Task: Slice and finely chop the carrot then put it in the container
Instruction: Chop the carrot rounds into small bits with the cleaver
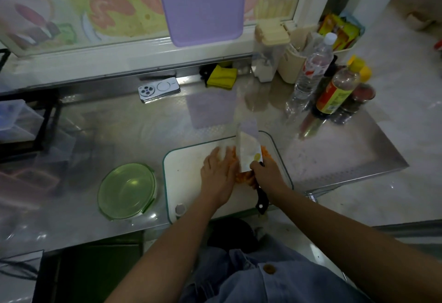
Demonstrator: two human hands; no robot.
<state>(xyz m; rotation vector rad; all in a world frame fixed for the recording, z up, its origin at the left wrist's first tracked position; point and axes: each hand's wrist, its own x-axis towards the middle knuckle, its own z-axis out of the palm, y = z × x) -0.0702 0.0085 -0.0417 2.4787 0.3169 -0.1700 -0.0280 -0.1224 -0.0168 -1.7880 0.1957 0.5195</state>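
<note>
Fingers [213, 156] of left hand [218, 179] straight, close together, flat on cutting board [184, 178], just beside knife [247, 152] blade. Right hand [267, 174] curled round black knife handle, blade pointing toward board's far edge. Chopped carrot [241, 178] heaped between both hands, more along blade's right side, near board's far right corner. Green container [126, 191] on worktop [119, 123], just left of board, near front edge.

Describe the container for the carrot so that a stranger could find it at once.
Start at the white cutting board on the steel counter. Just left of it sits a round, see-through green container. It is the only green, round thing on that side.
</note>
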